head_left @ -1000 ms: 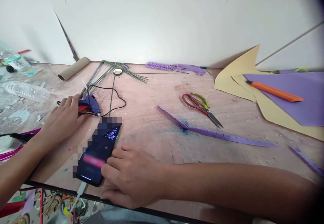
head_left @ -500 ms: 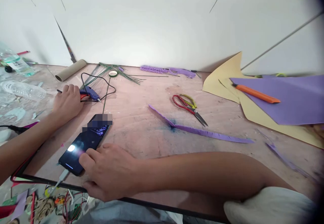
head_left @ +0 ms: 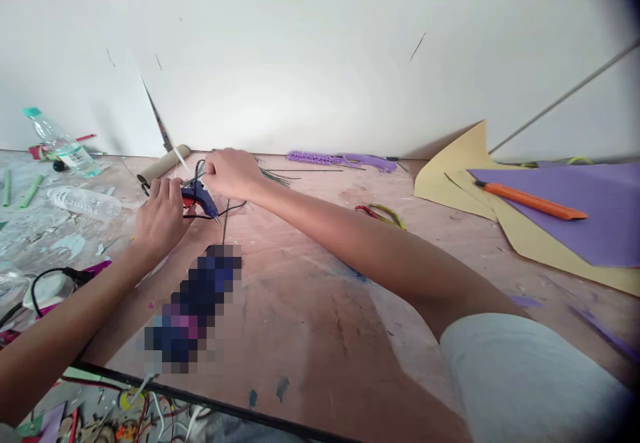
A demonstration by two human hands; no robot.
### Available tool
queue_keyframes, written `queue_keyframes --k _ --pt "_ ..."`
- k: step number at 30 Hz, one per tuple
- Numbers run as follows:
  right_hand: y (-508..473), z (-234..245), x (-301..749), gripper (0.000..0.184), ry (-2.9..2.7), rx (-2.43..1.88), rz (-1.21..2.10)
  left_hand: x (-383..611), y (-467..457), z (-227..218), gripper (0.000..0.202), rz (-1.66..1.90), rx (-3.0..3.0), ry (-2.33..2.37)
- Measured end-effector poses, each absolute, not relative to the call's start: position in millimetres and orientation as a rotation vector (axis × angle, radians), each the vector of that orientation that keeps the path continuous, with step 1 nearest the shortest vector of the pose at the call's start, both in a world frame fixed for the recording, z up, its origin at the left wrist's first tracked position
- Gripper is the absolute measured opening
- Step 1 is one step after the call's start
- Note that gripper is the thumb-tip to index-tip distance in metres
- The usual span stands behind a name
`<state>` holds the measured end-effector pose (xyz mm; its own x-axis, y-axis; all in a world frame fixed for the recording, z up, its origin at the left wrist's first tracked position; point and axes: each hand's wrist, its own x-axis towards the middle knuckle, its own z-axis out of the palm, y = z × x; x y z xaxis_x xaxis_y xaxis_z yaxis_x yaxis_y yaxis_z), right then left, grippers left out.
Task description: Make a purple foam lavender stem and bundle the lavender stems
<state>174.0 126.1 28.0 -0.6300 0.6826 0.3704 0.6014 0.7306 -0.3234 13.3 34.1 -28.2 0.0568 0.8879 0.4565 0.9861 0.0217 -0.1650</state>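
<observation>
My left hand is closed around the handle of a blue glue gun, whose metal nozzle points down and to the right. A pale, translucent stick slants up and left behind the gun. Beside the gun's back end is my right hand, its fingers curled together; what they pinch, if anything, is hidden. The black cord loops between the hands. A phone, blurred out, lies on the table below the gun.
Scissors lie partly behind my right forearm. An orange cutter rests on purple sheet and yellow sheet at right. A cardboard tube and plastic bottles are at left. A purple fuzzy stem lies by the wall.
My right hand has moved from beside the phone up to the glue gun, and its forearm now covers part of the scissors and most of the purple strip. The pale stick has come into view.
</observation>
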Motion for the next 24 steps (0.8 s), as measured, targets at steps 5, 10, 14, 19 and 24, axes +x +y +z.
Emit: queue_keyframes --k 5,10,14,19,24 --pt "134 69 157 0.024 -2.517 -0.675 0.035 8 35 -35 0.04 -0.388 -1.933 -1.73" --pt "136 83 142 0.022 -2.876 -0.377 -0.061 6 34 -33 0.04 -0.494 -1.913 -1.621" --pt "133 77 137 0.021 -3.073 -0.345 -0.065 6 34 -32 0.035 -0.562 -1.894 -1.612" --pt "131 73 136 0.026 -3.032 -0.411 -0.009 3 32 -29 0.037 -0.629 -1.877 -1.638" --pt "148 96 157 0.02 -2.837 -0.642 -0.07 1 22 -18 0.05 -0.684 -1.862 -1.534"
